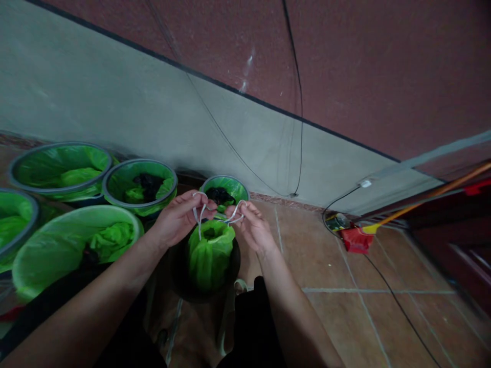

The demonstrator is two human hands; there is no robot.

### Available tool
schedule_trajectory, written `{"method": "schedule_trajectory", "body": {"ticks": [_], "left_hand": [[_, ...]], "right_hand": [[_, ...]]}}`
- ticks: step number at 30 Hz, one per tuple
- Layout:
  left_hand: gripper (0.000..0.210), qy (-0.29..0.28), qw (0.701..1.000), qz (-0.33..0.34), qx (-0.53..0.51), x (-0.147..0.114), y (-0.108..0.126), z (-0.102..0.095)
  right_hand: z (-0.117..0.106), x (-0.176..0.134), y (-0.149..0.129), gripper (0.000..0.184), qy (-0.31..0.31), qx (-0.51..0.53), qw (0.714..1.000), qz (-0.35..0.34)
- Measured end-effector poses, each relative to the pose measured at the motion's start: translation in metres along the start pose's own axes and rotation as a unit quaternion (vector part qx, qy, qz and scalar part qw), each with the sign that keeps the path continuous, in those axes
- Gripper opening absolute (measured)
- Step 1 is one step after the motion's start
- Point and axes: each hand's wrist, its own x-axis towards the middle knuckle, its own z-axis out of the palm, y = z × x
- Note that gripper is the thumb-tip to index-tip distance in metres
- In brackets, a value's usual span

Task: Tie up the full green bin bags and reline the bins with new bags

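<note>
A green drawstring garbage bag [210, 255] rises out of a dark bin [178, 271] between my feet, its mouth gathered to a small opening. White drawstrings [199, 221] run up from that mouth to both hands. My left hand [180, 214] pinches one string loop on the left, above the bag. Level with it on the right, my right hand [255, 225] has its fingers closed on the other loop. The strings look drawn out to either side. The inside of the dark bin around the bag is in shadow.
Several bins with green liners stand at the left, including a large one [26, 266] and a grey-rimmed one [107, 186]. A smaller bin [245, 191] is by the wall. At the right lie a red dustpan [355, 240], a yellow-handled broom [414, 204] and a black cable [399, 301].
</note>
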Motion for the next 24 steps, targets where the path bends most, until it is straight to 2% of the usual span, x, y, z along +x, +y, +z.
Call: {"method": "schedule_trajectory", "body": {"ticks": [5, 8, 10, 12, 14, 16, 18, 21, 22, 24], "left_hand": [[0.029, -0.005, 0.998, -0.025, 0.063, 0.003, -0.018, 0.007], [0.028, -0.006, 0.997, -0.032, 0.067, 0.000, -0.023, 0.010], [0.028, 0.014, 0.998, -0.025, 0.054, 0.000, -0.022, 0.010], [0.028, 0.031, 0.998, -0.022, 0.043, 0.000, -0.021, 0.009], [0.029, 0.019, 0.998, -0.031, 0.050, 0.000, -0.020, 0.008], [0.032, -0.006, 0.996, -0.046, 0.077, -0.001, -0.023, 0.008], [0.037, 0.006, 0.993, -0.058, 0.101, -0.003, -0.031, 0.008], [0.041, 0.069, 0.990, -0.059, 0.105, -0.006, -0.050, 0.006], [0.041, 0.069, 0.990, -0.054, 0.106, -0.008, -0.057, 0.006], [0.038, 0.010, 0.991, -0.046, 0.125, -0.011, -0.069, 0.004]], "right_hand": [[-0.001, 0.012, 0.025, 0.029, 0.044, 0.022, 0.999, 0.005], [0.003, 0.011, 0.039, 0.025, 0.042, -0.022, 0.998, 0.031], [0.011, 0.005, 0.048, 0.025, 0.001, -0.078, 0.994, 0.076], [0.020, -0.004, 0.058, 0.027, -0.074, -0.139, 0.980, 0.118], [0.028, -0.013, 0.068, 0.021, -0.143, -0.190, 0.962, 0.136], [0.031, -0.017, 0.073, 0.011, -0.177, -0.211, 0.951, 0.138], [0.028, -0.015, 0.074, 0.016, -0.170, -0.185, 0.958, 0.139], [0.017, -0.005, 0.066, 0.026, -0.107, -0.083, 0.980, 0.142], [0.013, -0.002, 0.063, 0.029, -0.085, -0.052, 0.985, 0.140], [0.006, 0.003, 0.057, 0.034, -0.054, -0.009, 0.989, 0.137]]}}
